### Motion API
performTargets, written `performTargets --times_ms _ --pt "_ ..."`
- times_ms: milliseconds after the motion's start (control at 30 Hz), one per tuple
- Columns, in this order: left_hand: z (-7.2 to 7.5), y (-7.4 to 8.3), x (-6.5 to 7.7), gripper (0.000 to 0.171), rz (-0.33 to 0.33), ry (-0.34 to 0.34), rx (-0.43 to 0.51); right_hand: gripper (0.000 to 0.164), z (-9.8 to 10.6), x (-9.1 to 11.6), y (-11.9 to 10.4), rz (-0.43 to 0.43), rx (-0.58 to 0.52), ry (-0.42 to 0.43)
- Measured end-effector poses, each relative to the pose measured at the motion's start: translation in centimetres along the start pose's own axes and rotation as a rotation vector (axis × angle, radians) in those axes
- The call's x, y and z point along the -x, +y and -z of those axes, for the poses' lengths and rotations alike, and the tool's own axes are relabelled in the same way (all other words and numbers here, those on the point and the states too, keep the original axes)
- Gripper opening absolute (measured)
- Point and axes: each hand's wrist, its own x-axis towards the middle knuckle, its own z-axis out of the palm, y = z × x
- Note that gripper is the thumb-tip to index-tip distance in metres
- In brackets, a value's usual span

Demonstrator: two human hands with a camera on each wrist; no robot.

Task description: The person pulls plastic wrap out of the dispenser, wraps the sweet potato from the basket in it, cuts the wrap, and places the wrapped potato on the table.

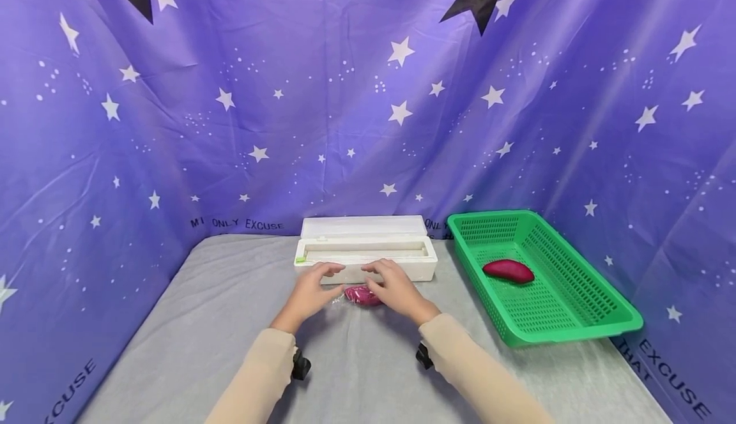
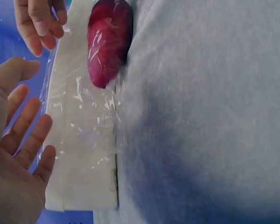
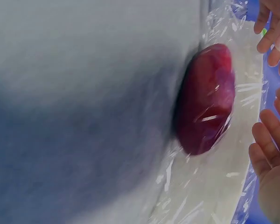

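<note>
Hand, left (image 1: 310,291): fingers loosely spread, set wide. Hand, right (image 1: 399,288): same condition, fingers relaxed and apart. Between the two, a dark pink tuber (image 1: 359,294) lies on the grey-covered worktop (image 1: 230,322) under clear film (image 2: 78,97) (creased, catching glare), just before a white box (image 1: 352,273) with its lid (image 1: 363,227) raised. To the right, a green basket (image 1: 575,335) contains a second tuber (image 1: 509,271). Behind stands a purple star-print curtain (image 1: 345,124).
</note>
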Motion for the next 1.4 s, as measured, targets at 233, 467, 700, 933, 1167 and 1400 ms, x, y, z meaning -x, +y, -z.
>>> performTargets --times_ms 233,467,700,933,1167,1400 --pt "-1.1 0.5 -0.4 0.044 -0.005 -0.102 -0.016 0.031 0.4 1.4 1.4 -0.036 -0.007 -0.013" --pt "-2.2 0.5 -0.4 0.046 -0.020 -0.127 -0.050 0.042 0.6 2.2 2.5 -0.022 -0.006 -0.050" --pt "-3.1 0.0 -0.3 0.045 -0.014 -0.153 -0.086 0.047 0.6 2.6 3.3 -0.032 -0.007 -0.077" --pt "-3.6 0.0 -0.1 0.043 0.005 -0.185 -0.088 0.044 0.6 3.0 3.8 -0.115 -0.130 -0.183" --pt "-3.8 0.0 0.3 0.035 0.074 -0.215 -0.065 0.039 1.0 3.5 3.8 -0.122 -0.129 -0.226" --pt "-3.9 0.0 0.8 0.033 0.087 -0.252 -0.031 0.042 1.5 4.1 3.8 -0.137 -0.162 -0.271"
